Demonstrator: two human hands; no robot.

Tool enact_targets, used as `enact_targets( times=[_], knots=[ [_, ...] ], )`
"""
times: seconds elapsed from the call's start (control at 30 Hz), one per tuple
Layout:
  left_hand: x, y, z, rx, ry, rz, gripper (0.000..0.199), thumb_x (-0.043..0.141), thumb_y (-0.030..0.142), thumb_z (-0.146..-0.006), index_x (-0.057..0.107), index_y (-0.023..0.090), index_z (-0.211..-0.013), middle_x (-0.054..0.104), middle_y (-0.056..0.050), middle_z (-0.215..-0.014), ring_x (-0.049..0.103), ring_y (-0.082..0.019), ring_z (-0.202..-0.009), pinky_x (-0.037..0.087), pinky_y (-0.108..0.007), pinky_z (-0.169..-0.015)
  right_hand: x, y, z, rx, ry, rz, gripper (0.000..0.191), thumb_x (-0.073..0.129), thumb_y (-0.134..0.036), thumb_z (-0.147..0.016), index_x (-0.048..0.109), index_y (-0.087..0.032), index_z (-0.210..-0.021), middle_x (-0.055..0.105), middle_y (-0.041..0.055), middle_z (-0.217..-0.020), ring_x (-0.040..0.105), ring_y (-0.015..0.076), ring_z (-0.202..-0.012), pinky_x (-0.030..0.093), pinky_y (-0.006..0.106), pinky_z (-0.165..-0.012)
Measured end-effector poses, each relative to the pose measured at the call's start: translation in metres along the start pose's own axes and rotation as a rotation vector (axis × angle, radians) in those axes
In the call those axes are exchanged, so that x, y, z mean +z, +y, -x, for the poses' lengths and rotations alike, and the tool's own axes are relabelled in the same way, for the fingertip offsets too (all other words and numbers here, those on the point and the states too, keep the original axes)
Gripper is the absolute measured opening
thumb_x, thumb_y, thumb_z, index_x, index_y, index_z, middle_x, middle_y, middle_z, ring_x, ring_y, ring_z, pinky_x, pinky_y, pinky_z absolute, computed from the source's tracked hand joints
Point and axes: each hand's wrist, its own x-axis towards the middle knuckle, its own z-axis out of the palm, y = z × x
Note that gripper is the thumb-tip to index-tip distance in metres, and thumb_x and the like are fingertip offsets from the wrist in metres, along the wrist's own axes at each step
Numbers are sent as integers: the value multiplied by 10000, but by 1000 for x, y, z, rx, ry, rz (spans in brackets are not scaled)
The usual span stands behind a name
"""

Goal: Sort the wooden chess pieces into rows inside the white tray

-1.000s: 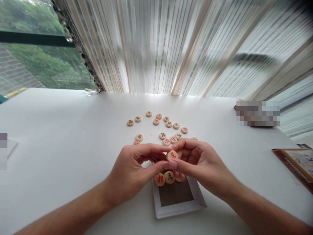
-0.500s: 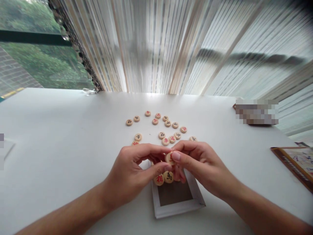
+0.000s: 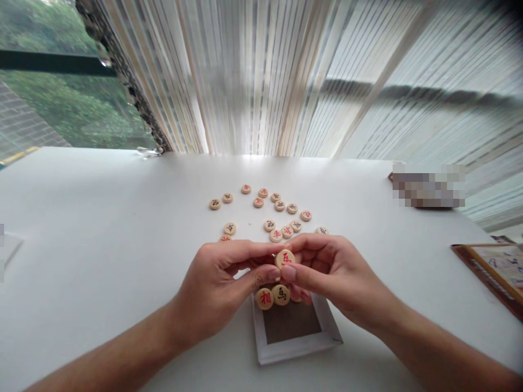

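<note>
Red horse (馬) xiangqi pc (image 3: 285,258) is up in the air, face toward the wearer, just beyond the tray (image 3: 296,346). L hand (image 3: 223,280): thumb and index nearly closed round the pc's 9 o'clock side, holding it. R hand (image 3: 330,267): same pinch from 3 o'clock, thumb on the lower face, other fingers curled below; both share the grip.

Progress, judging by layout: early-ish, well under half. In the tray, toward its 12 o'clock end: red elephant (相) pc (image 3: 265,299) and black horse (馬) pc (image 3: 281,294), side by side, plus a third pc (image 3: 296,297) mostly behind the R fingers. Tray's 6 o'clock half is bare brown floor; hands hide the far end, so can't tell how many more pcs are in there.

Outside it: approx 16 loose xiangqi pcs (image 3: 276,234) on the desk (image 3: 122,218), red & black mixed, scattered 10 to 2 o'clock of the hands, poss. more hidden behind them.
</note>
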Motion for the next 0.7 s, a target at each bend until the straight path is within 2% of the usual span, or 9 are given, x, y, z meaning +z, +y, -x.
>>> enact_targets(
  times=[0.1, 0.27, 0.5, 0.7],
  knots=[
    [0, -2, 1, 38, -1, -67, 272, 823, 128, -908, 862, 226, -1158, 872, -41, -1066, 847, -190, -934, 678, -208, -870, 2, -2, 0, 7, 17, 24, 387, 1039, -339, -656, 755, -145, -835, 697, -6, -609, 652, 114, -518, 484, 179, -467],
    [0, -5, 2, 64, -17, -88, 303, 811, 127, -922, 852, 263, -1189, 865, -31, -1118, 843, -179, -965, 668, -201, -891, 1, -2, 1, -7, -4, 18, 371, 1026, -335, -681, 748, -148, -839, 701, -5, -619, 657, 109, -528, 505, 175, -485],
    [0, -5, 1, 81, -22, -93, 297, 808, 121, -920, 854, 249, -1183, 866, -46, -1107, 844, -189, -948, 671, -219, -877, 1, -1, 0, 4, -2, 8, 374, 1033, -319, -665, 746, -147, -832, 710, -5, -631, 655, 102, -522, 503, 164, -480],
    [0, -3, 2, 88, -64, -125, 275, 783, 129, -944, 849, 233, -1191, 869, -61, -1089, 836, -183, -932, 663, -218, -850, 0, 0, 0, 3, 12, 16, 360, 1023, -329, -689, 748, -135, -816, 700, -8, -612, 598, 72, -487, 479, 146, -463]
  ],
)
